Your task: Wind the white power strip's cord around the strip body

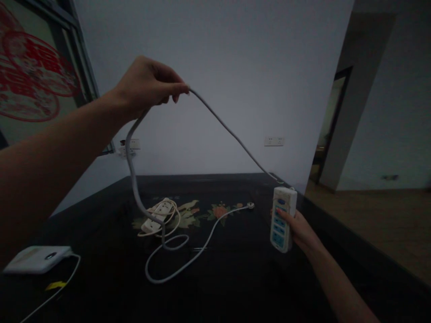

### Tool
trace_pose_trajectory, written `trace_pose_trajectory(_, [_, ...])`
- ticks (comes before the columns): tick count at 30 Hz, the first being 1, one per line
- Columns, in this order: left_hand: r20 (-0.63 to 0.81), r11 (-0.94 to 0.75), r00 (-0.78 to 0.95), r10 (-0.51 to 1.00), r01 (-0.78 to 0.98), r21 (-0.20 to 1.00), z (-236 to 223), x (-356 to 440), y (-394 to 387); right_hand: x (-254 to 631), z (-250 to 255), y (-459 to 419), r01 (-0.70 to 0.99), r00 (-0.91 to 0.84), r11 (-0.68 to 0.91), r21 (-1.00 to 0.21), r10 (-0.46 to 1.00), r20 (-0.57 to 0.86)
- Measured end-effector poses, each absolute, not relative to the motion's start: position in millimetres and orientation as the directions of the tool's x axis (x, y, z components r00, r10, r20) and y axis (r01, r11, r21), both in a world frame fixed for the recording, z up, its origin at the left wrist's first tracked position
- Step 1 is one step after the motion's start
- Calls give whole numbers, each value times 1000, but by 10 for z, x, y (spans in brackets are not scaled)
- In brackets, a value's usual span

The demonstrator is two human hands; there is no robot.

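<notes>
The left hand (151, 84) pinches the grey cord (132, 175) high above the bench (235, 278); the right hand (301, 229) wraps around the blue-socketed power strip (279, 239) at right. The cord appears unwound, its slack and plug (250, 205) lying loose.

1. On my feed, the power strip (278, 241) at right looks like smooth white plastic with blue plastic socket faces (278, 230).
2. I read the long grey cord (226, 126) as smooth, matt plastic sheathing.
3. The dark table (229, 296) looks glossy to me, smooth as glass, with faint glints.
4. I see a smooth, plastic-looking casing on the white box (32, 265) at near left.
5. The far wall (229, 54) looks matt; the floor (363, 220) at far right looks wooden.
</notes>
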State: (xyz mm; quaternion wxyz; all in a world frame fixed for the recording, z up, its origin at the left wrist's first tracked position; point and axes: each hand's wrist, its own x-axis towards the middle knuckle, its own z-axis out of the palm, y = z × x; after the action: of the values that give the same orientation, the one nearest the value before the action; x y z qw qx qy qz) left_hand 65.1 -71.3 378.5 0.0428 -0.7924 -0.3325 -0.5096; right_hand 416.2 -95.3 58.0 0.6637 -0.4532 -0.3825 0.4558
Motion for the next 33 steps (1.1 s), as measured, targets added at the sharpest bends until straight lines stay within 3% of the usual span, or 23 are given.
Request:
trace_pose_trajectory(5, [790,-767,234,566,501,401,3499,789,-839,3900,628,-915,-481,145,14,-876,987,-64])
trace_pose_trajectory(10, [674,-768,371,639,343,541,2802,966,-1212,3582,736,-760,-629,35,-62,-775,993,-108])
trace_pose_trajectory(15, [270,-471,548,792,266,841,1762,1096,-1667,3499,811,-680,-659,-28,-123,-742,990,-139])
trace_pose_trajectory(21, [112,-142,571,813,8,990,718,1264,-1875,3536,892,-558,-556,28,-85,-827,992,-121])
trace_pose_trajectory(24, [76,-11,553,830,-119,993,447,1168,-1694,3600,963,-489,-500,59,-25,-866,996,-64])
trace_pose_trajectory(27, [-3,-11,609,793,18,1000,437,988,-1495,3684,1050,-457,-403,114,112,-909,991,72])
trace_pose_trajectory(29, [28,-183,556,831,225,957,585,936,-1460,3714,1117,-458,-296,169,228,-927,968,184])
trace_pose_trajectory(31, [226,-413,423,878,427,804,803,1013,-1515,3698,1187,-471,-187,229,329,-926,931,284])
trace_pose_trajectory(33, [378,-559,422,824,495,666,1017,1211,-1601,3635,1253,-496,-70,249,434,-898,879,406])
